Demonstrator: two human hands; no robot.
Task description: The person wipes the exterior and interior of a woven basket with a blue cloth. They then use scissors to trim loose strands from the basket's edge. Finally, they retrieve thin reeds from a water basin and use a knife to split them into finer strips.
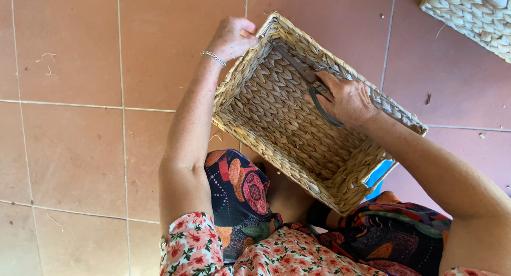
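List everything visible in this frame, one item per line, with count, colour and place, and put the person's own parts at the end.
woven basket: 1, straw-tan, rectangular, tilted above the lap, centre of frame
scissors: 1, dark grey handle loop, inside the basket under the right hand; blades not clear
second woven basket: 1, straw-tan, on the floor, top right corner, partly out of frame
blue object: 1, blue, peeking out below the basket's lower right edge; kind unclear
tiled floor: terracotta tiles, pale grout, with scattered fibre scraps
bracelet: 1, silver, on the left wrist
left hand: gripping the basket's top corner rim
right hand: inside the basket, holding the scissors
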